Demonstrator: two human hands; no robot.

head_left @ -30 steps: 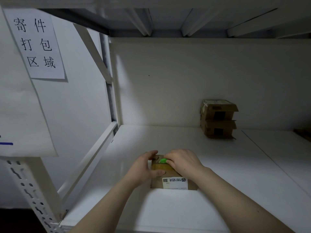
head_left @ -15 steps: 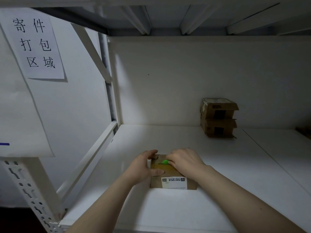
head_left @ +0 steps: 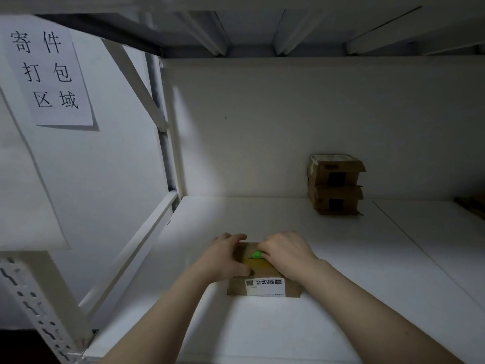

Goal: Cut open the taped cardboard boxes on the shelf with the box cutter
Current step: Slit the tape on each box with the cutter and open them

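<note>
Stacked boxes (head_left: 336, 183) well behind held box (head_left: 237, 287); paper sign (head_left: 47, 72) left.

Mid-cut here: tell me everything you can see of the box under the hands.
The box is small, brown cardboard, lying flat on the white shelf near its front edge. Yellowish tape runs along its top, with a dark line by the green box cutter. A white printed label with a square code sits on its near side. The left hand grips its left side, thumb on top; the right hand holds the cutter against the top. The flaps' state is hidden.
</note>
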